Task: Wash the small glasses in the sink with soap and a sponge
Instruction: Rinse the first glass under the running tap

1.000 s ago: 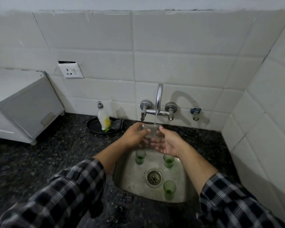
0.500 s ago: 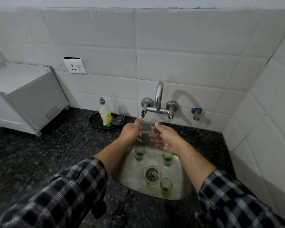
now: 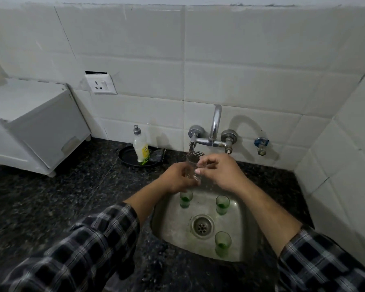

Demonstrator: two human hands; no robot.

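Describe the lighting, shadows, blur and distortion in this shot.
Head view: dim, flat, greyish light; the curved chrome wall tap throws an arched shadow on the white wall tiles to its right; the wide-angle lens bows tile lines near the edges; the checked shirt sleeves at the bottom are soft; the small clear glass under the tap is faint.

I count three green glasses (image 3: 185,199) (image 3: 222,204) (image 3: 222,243) and one clear glass (image 3: 193,165), four in all; one sink (image 3: 167,220), one soap bottle (image 3: 141,150), one black tray (image 3: 125,157), one tap (image 3: 215,125), one wall socket (image 3: 100,84).
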